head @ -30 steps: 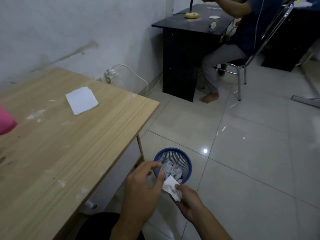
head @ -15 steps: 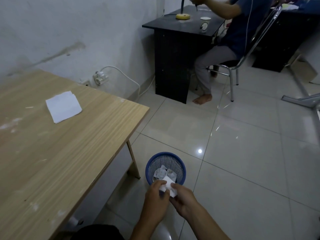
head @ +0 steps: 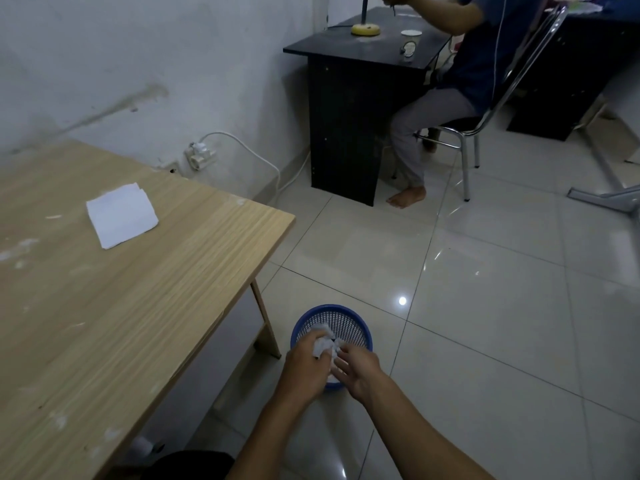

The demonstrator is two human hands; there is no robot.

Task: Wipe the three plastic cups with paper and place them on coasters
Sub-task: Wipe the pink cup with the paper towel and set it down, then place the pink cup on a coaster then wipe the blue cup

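Observation:
Both my hands hover over the blue mesh wastebasket (head: 349, 318) on the floor. My left hand (head: 306, 363) pinches a crumpled white paper wad (head: 322, 346) above the basket's opening. My right hand (head: 356, 370) is beside it with fingers spread, touching the wad's edge. More crumpled paper lies inside the basket. A flat folded white paper sheet (head: 121, 214) rests on the wooden table (head: 121, 306) at the left. No cups or coasters are in view.
The table's corner and leg stand just left of the basket. A seated person on a metal chair (head: 485, 116) works at a black desk (head: 349, 109) at the back. A power strip with a white cable hangs on the wall. Tiled floor stretches right.
The paper went from a loose sheet between both hands to a crumpled wad in my left hand, lowered over the basket. The pink object at the left edge left the view.

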